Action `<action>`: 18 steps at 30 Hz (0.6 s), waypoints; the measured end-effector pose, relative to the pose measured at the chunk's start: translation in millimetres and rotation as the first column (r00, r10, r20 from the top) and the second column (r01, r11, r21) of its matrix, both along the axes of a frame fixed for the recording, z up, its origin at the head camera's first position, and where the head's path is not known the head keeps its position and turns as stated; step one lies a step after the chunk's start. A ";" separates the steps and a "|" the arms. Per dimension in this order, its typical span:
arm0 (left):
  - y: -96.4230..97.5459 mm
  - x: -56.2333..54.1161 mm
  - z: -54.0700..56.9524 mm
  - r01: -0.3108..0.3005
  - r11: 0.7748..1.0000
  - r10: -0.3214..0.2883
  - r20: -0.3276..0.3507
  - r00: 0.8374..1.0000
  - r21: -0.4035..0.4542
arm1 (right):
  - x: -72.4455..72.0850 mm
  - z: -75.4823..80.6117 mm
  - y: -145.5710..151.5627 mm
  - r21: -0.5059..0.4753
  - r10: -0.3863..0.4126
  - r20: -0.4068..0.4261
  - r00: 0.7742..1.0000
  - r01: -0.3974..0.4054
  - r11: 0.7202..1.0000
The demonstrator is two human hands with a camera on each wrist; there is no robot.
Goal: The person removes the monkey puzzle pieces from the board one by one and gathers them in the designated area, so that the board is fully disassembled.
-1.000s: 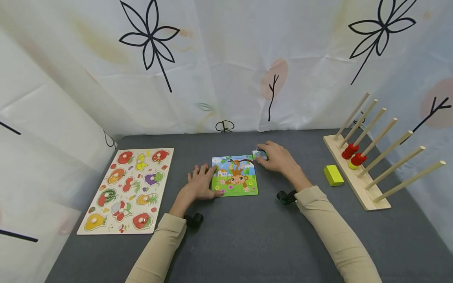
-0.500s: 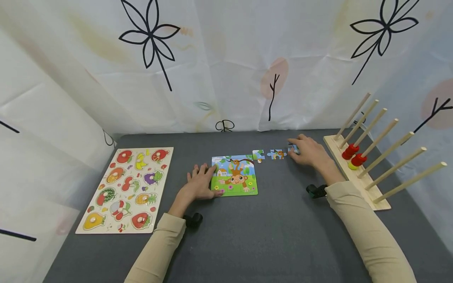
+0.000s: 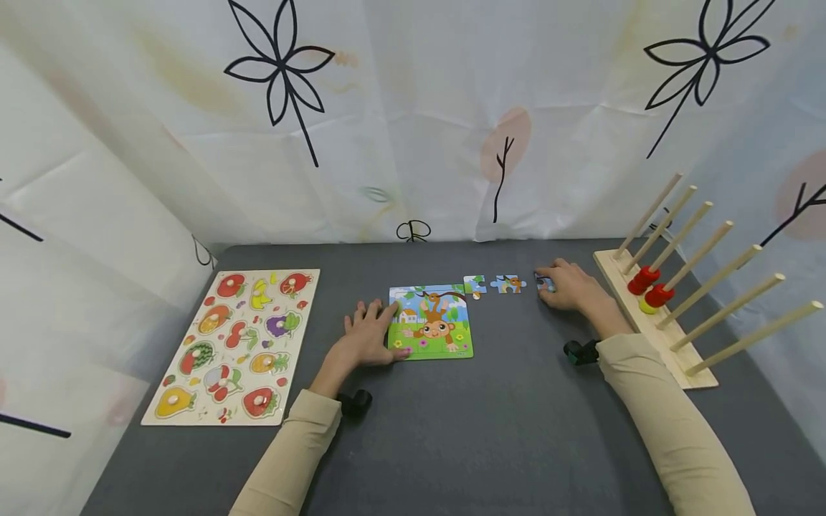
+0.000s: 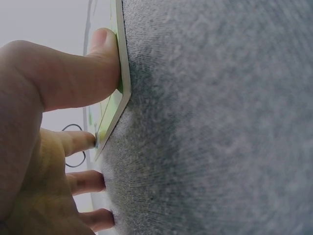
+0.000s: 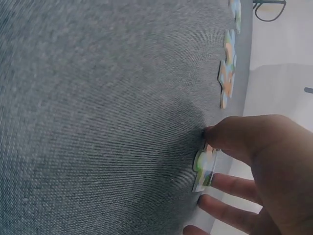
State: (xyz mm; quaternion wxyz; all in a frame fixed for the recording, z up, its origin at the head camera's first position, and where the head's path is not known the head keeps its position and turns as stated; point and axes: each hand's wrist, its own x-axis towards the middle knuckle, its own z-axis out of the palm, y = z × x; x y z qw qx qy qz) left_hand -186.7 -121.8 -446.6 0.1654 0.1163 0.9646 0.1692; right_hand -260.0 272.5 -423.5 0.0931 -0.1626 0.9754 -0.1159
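My left hand (image 3: 366, 335) rests spread at the left edge of a monkey jigsaw puzzle (image 3: 434, 322). The left wrist view shows its thumb (image 4: 105, 63) on the board's corner, another fingertip on the board, and other fingers down on the table. At the back right, my right hand (image 3: 571, 288) holds a small puzzle piece (image 5: 204, 169) by its edges, low at the table, between thumb and fingers. Fingers partly cover that piece in the head view. Between the hands lie two loose pieces: one puzzle piece (image 3: 475, 284) by the board's top right corner, another puzzle piece (image 3: 508, 284) farther right.
A fruit peg puzzle board (image 3: 235, 344) lies at the left. On the right stands a wooden rack (image 3: 671, 333) of tall pegs, with red beads (image 3: 643, 279) and a yellow one on it. A patterned cloth (image 3: 413, 129) hangs behind the table's back edge.
My right hand has left the piece beside the board and moved right to the farthest loose piece. The yellow block seen earlier is now hidden behind the right arm. My left hand stays put.
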 end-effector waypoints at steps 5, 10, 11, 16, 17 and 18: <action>1.1 -0.6 -1.7 -0.004 1.000 0.004 0.000 1.000 -0.001 | -1.5 -0.2 -1.9 0.028 -0.057 0.045 0.997 0.056 0.998; 1.5 -1.3 -3.2 -0.003 1.000 0.003 -0.004 1.000 -0.009 | 0.5 1.2 -4.6 0.020 -0.074 0.029 0.997 0.074 0.997; 1.5 -1.2 -3.4 -0.003 1.000 0.003 -0.004 1.000 -0.009 | 1.5 1.8 -5.9 0.005 -0.071 0.009 0.997 0.071 0.997; 1.0 -0.5 -2.5 -0.003 1.000 0.003 -0.010 1.000 -0.006 | 7.7 9.1 -21.5 -0.085 -0.045 -0.122 0.991 0.035 0.996; 0.9 -0.3 -2.2 -0.003 1.000 0.003 -0.012 1.000 -0.005 | 9.3 11.5 -26.9 -0.104 -0.039 -0.142 0.989 0.024 0.994; 0.7 -0.3 -2.1 -0.003 1.000 0.003 -0.013 1.000 -0.003 | 10.6 13.5 -32.5 -0.118 -0.033 -0.157 0.987 0.014 0.993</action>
